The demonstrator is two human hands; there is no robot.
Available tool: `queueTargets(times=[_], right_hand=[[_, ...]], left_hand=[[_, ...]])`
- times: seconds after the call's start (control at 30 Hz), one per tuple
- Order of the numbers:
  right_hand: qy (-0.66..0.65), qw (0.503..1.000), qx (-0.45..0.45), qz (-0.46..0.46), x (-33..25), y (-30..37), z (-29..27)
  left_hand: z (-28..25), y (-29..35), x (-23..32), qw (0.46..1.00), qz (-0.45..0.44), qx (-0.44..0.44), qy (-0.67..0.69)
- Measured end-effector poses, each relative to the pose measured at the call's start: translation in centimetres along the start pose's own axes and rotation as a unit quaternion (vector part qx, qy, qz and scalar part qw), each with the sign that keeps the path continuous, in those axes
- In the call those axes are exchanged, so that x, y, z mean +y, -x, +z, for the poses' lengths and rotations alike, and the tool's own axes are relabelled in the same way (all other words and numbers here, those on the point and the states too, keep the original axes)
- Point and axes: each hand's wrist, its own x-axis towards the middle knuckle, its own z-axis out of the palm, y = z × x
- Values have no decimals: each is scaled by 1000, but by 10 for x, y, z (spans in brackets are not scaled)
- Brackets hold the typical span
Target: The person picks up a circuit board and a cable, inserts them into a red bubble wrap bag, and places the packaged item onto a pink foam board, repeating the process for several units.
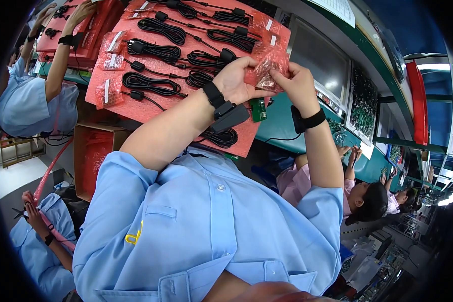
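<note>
A small reddish see-through bubble-wrap bag [268, 70] is held between my two hands over the right side of a red foam sheet. Pinching it from the right is my right hand [298, 83], thumb across its front. My left hand [236, 80] grips its left side, palm partly turned up, some fingers hidden by the bag. What lies inside the bag I cannot make out. Beneath my left wrist, a green circuit board [258, 109] shows at the sheet's edge. Coiled black cables [153, 83] lie in rows on the red foam sheet [99, 90].
More bubble-wrap bags [108, 93] sit along the sheet's left edge. A cardboard box [80, 161] with red material stands at the left. To the right, a tray of small parts [363, 100] rests by the green bench [282, 123]. Co-workers sit on both sides.
</note>
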Motion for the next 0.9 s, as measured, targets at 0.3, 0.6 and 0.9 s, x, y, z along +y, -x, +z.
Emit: queueTargets(times=[0.3,0.6,0.9], right_hand=[[-29,994,105,-19,-10,-18,5],[-171,982,-81,26,-4,-30,-4],[195,912,-80,-352,-36,-4,-17]], left_hand=[[-4,-2,-3,998,17,9,-67],[-6,-6,4,999,-24,28,-33],[3,0,17,998,-43,-13,42]])
